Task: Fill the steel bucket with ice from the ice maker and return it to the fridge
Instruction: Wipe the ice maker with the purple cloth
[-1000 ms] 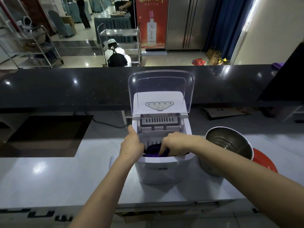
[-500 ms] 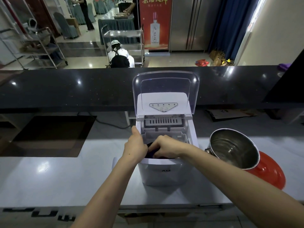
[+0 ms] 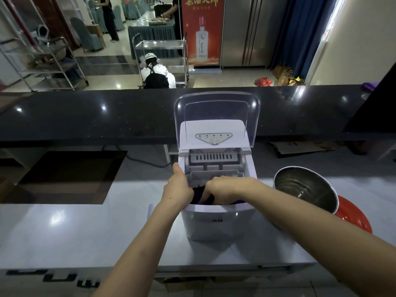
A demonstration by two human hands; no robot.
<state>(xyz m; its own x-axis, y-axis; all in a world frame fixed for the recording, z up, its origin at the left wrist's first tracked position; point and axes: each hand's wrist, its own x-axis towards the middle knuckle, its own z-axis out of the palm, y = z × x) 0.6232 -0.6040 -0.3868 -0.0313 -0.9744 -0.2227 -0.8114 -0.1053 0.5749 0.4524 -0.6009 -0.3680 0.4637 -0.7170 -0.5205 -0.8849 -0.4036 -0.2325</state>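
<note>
Both hands point(image 3: 194, 189) stay inside ice maker point(image 3: 216, 219), fingertips hidden.

Right hand point(image 3: 222, 189) fingertips hidden inside

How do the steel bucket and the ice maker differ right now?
The bucket is round, bare shiny metal, and looks empty; the ice maker is a white boxy machine holding a dark purple basket. The bucket sits untouched to the right; the ice maker has both hands on it, the left hand at its left edge, the right hand reaching inside. The bucket has no lid on; the ice maker's clear lid is flipped up. Both stand on the white counter, open on top.
</note>
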